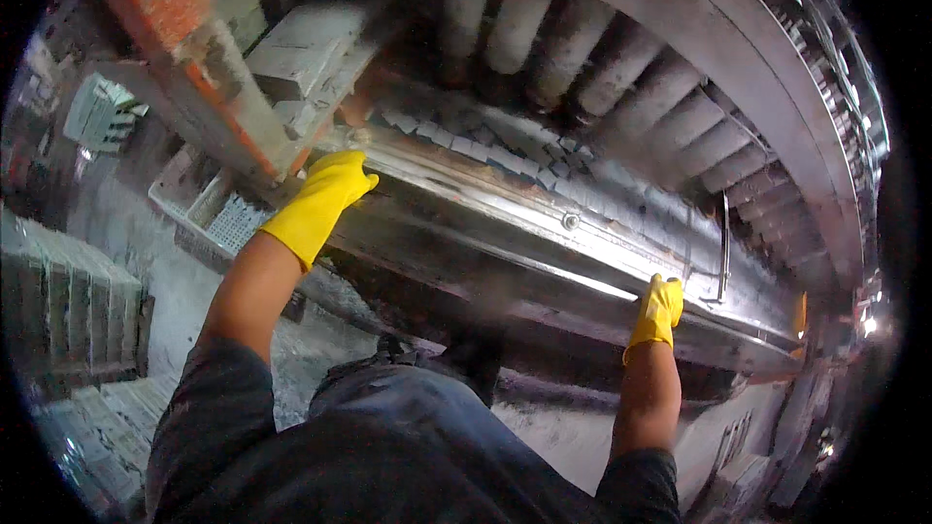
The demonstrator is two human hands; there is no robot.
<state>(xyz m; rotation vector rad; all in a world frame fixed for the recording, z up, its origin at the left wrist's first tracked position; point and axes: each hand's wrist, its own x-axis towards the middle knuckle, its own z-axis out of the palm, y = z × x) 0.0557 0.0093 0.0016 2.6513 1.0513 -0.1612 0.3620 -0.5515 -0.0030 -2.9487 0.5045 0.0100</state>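
A long shiny metal rail [505, 216] runs slantwise in front of me, from upper left to lower right. My left hand [333, 186], in a yellow rubber glove, is closed over the rail's left end, with the thumb sticking out to the right. My right hand [658, 309], gloved the same way, has its fingers curled onto the rail farther right. Between the hands, a round metal knob [570, 221] sits on the rail. Behind it lies an uneven row of small grey square pieces [500, 157]. The undersides of both hands are hidden.
Thick grey rollers [573, 49] line the machine beyond the rail, under a curved metal beam [748, 39]. A thin upright rod [724, 247] stands near my right hand. To the left are an orange-edged frame [199, 68], a white plastic crate [209, 209] and stacked grey slabs [73, 301].
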